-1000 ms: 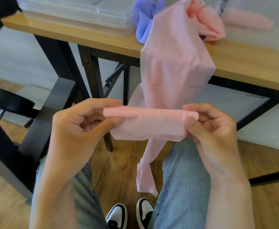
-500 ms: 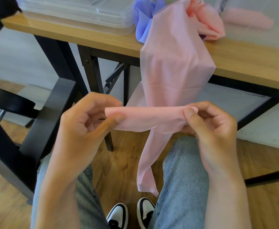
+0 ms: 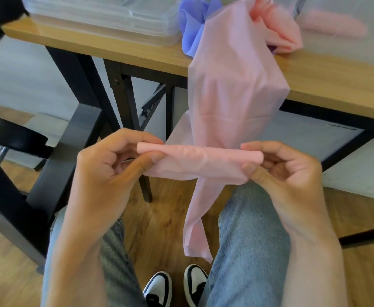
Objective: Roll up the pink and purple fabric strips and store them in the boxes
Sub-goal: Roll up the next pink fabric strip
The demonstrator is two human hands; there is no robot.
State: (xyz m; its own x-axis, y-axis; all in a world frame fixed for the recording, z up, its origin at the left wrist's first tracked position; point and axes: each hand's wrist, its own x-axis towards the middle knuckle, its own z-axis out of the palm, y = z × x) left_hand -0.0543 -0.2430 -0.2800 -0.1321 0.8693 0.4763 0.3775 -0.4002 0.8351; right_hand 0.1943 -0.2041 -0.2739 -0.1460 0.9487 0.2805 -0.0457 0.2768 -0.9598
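Head view shows both hands working above the lap, below the table [image 3: 327, 80] edge. The left hand [image 3: 106, 171] pinches the left end of the roll [image 3: 200, 151], thumb in front and curled fingers behind. The right hand [image 3: 285, 171] pinches the right end the same way. Both grips are clamped on the fabric, not merely resting on it.

Key relation: the roll's long axis runs left to right, level between the two hands, with one hand at each end. Neither hand is nearer to it; the hold is symmetric. The roll is thin, only a few turns by the look of it.

The unrolled pink strip [image 3: 232, 89] feeds at right angles to that axis. It climbs from the roll up and away, over the table edge to a bunched pink heap on the tabletop. A loose tail [image 3: 194, 229] hangs down from the roll between the knees.

Judgement: further rolling must turn the roll about its left-right axis, taking in fabric from the table side. Equal turning at both ends should keep the edges aligned; uneven turning would likely skew the roll into a cone.

Purple fabric [image 3: 192, 27] lies on the table beside the pink heap, not yet rolled. Clear boxes [image 3: 106, 18] are stacked at the table's left, well apart from the hands.
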